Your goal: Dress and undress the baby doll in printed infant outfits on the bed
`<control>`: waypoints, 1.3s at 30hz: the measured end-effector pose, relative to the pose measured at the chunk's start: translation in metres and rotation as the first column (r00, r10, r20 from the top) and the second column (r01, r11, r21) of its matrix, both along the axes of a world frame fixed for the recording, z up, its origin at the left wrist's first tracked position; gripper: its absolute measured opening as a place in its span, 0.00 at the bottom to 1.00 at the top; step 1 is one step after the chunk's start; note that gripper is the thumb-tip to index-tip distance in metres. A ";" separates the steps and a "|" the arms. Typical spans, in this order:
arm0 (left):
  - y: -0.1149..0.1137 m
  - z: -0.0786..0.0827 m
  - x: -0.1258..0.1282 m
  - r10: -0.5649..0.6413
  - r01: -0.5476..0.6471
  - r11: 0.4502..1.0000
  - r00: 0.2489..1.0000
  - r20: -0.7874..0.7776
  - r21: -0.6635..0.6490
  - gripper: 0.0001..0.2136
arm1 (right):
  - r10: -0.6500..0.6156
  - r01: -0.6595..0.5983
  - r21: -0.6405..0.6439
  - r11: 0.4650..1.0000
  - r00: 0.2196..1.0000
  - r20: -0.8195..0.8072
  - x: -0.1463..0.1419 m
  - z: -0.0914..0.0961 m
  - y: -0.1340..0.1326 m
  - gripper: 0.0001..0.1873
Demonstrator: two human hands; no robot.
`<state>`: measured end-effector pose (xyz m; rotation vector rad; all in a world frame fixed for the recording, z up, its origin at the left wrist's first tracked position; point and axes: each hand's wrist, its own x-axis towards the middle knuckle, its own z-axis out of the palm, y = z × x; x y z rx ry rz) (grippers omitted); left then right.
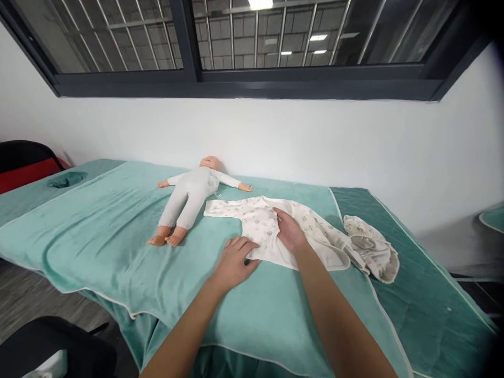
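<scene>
A white baby shirt (260, 226) with a small print lies spread on the green bed cover, one sleeve stretched toward the doll. My left hand (234, 265) is at the shirt's lower left corner, its fingers and thumb bent around the hem. Over the middle of the shirt, my right hand (290, 231) grips the edge of the front panel, with part of the fingers hidden by cloth. A baby doll (192, 191) in a white bodysuit lies on its back behind and left of the shirt, arms spread and feet bare.
A crumpled printed cloth piece (372, 249) lies right of the shirt. The green cover (98, 220) drapes over the bed's front edge. A white wall (275, 136) and dark-framed window (252, 84) stand behind. A black chair (59, 346) is at lower left.
</scene>
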<state>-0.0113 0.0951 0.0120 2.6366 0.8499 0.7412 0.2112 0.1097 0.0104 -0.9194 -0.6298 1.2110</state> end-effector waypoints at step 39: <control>0.017 -0.027 -0.006 0.375 -0.451 0.892 0.766 0.522 0.020 0.15 | -0.142 0.057 0.178 0.982 0.848 0.511 -0.067 -0.017 0.063 0.18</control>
